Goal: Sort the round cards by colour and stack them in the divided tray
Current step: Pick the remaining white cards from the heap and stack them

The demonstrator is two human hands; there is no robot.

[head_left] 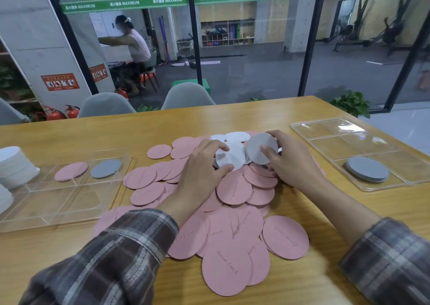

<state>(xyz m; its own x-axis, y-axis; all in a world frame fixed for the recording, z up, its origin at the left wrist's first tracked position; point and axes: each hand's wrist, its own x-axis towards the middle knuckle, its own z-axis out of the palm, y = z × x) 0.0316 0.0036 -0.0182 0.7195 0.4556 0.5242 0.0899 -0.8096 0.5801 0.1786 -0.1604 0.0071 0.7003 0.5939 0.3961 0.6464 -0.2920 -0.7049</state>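
Observation:
A heap of pink round cards (pixel 235 214) covers the middle of the wooden table, with several white and pale grey cards (pixel 237 136) at its far side. My left hand (pixel 204 169) pinches a white card (pixel 230 157) on the heap. My right hand (pixel 290 160) holds a pale grey card (pixel 260 147) tilted up, thumb on its face. A clear divided tray (pixel 69 202) at the left holds pink cards (pixel 71 171) and a grey card (pixel 105 168) in separate far compartments. A second clear divided tray (pixel 330 139) at the right holds a grey stack (pixel 367 168).
Stacks of white cards (pixel 14 165) stand at the far left edge beside the left tray. Two grey chairs (pixel 186 96) stand behind the table's far edge, then a glass wall. A potted plant (pixel 351 102) is off the far right corner.

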